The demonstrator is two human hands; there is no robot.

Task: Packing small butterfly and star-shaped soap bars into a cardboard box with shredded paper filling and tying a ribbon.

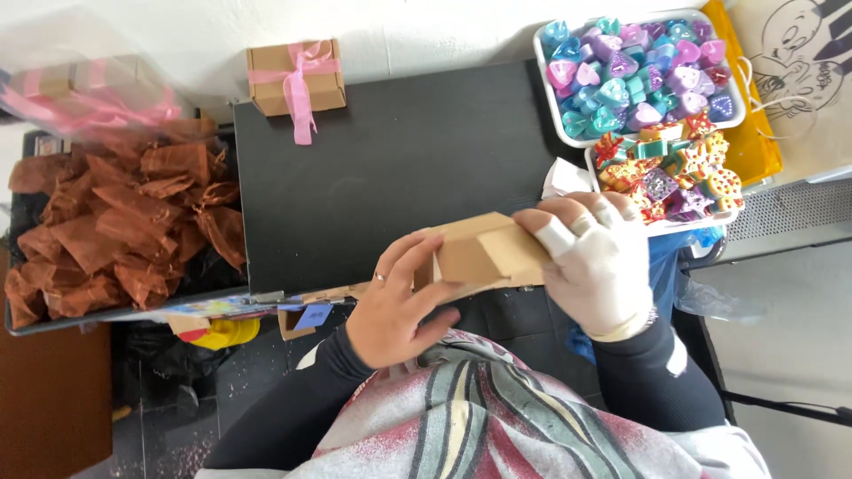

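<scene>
A small brown cardboard box (pixel 479 253), half folded with its flaps angled up, sits between the person's two hands just above the near edge of the black table top (pixel 390 160). Its long axis runs left to right across the view, roughly level, so each hand meets one end of it.

The left hand (pixel 399 306), bare with a ring on one finger, curls its fingers around the box's left end from below and the side, thumb underneath. The right hand (pixel 595 257), in a pale glove with tape on two fingers, closes over the right end from above, fingers bent down across the top panel. Both hands are clamped on the box; neither is clearly nearer, as the box lies centred between them.

Beyond the box, at the far edge of the table, stands a finished brown box tied with a pink ribbon (pixel 295 78). To the right are two white trays of coloured shaped pieces (pixel 639 75), hearts above and stars below. To the left lies a heap of brown gauze pouches (pixel 124 222).
</scene>
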